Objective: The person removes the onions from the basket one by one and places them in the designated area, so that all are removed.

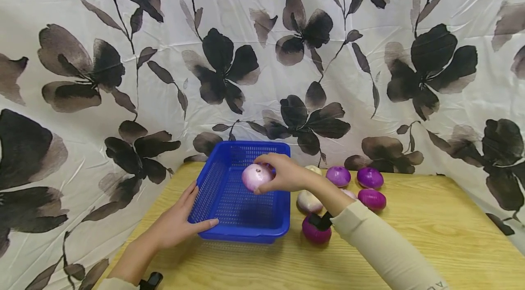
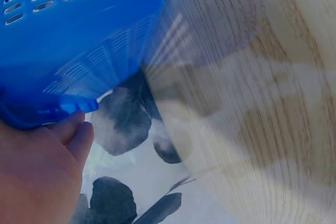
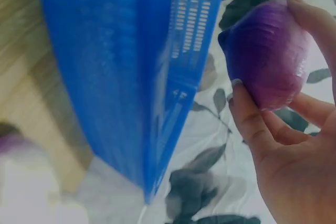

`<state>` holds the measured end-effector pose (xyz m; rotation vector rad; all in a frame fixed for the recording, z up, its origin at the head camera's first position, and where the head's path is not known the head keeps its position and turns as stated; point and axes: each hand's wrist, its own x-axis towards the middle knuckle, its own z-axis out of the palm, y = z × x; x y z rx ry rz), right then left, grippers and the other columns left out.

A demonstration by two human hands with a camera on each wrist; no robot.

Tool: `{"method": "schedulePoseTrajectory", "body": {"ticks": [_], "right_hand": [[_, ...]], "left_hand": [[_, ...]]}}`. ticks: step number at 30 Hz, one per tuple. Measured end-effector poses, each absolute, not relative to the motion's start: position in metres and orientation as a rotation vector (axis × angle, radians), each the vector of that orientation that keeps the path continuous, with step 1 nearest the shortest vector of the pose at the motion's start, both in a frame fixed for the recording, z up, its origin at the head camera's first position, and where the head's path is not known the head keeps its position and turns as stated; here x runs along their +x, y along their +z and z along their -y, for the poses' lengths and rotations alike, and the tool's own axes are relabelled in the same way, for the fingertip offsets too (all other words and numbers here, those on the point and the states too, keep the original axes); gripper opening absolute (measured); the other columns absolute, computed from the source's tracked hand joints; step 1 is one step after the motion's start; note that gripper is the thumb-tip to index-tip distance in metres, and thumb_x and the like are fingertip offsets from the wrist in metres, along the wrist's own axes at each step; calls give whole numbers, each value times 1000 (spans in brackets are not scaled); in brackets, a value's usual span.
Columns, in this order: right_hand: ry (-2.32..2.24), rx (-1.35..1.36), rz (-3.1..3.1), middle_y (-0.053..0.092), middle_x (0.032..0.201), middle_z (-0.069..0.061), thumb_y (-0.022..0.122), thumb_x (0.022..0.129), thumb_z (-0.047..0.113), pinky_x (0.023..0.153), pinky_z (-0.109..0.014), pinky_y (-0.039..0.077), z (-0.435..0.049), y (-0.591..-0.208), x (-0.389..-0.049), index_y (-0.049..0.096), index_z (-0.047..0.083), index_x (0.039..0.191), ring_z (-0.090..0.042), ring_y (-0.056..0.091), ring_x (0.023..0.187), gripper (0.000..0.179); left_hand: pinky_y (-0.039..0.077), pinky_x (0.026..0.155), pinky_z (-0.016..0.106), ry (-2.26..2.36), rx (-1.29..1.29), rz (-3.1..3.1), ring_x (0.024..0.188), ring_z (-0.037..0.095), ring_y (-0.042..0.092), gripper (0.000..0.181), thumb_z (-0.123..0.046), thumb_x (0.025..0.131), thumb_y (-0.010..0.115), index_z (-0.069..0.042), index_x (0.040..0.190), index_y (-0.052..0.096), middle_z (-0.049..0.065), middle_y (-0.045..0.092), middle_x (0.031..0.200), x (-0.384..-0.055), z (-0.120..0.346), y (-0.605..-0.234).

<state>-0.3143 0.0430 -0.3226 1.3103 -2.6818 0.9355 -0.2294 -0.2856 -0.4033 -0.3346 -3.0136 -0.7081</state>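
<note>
My right hand holds a pale purple onion between thumb and fingers, over the blue plastic basket. In the right wrist view the onion looks deeper purple, its pointed end turned toward the basket wall. No onion shows inside the basket. My left hand rests at the basket's near left corner, its fingers lying along the left side and its thumb stretched over the front rim. Seen from the left wrist, the fingers of that hand touch the basket's rim.
Right of the basket, several purple onions and whitish ones sit on the wooden table. One purple onion lies nearest the front, partly behind the right wrist's black camera mount. A floral cloth hangs behind the table.
</note>
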Motion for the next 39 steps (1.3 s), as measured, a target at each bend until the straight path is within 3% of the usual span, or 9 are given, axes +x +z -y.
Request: {"method": "schedulePoseTrajectory", "body": {"ticks": [14,21,34,39], "right_hand": [[1070,1212,2693,68,119,-7,87,81,33,82,-29,57,-115,-337,-296,63,3,135,-22,64,105,66],[1029,1166,2721,68,118,-7,86,80,34,83,-36,58,-152,-344,-290,63,3,133,-22,65,102,65],[1134,1082,2833,68,119,-6,86,82,34,85,-31,57,-216,-363,-262,63,6,131,-24,64,105,61],[1165,1141,2860,68,120,-4,85,85,34,83,-30,55,-234,-373,-252,63,8,129,-17,63,101,56]], "left_hand": [[32,108,73,-731,-344,2998,149,52,23,122,-74,84,66,0,163,11,18,5,171,-229,288,-400],[33,108,73,-739,-344,2989,149,53,24,121,-74,85,66,0,163,10,19,5,171,-230,285,-399],[34,105,75,-731,-301,3028,147,55,26,120,-73,85,66,-1,164,10,21,6,170,-228,281,-402],[33,105,75,-743,-322,3017,147,55,25,119,-70,86,67,0,163,11,21,6,170,-228,281,-400]]}}
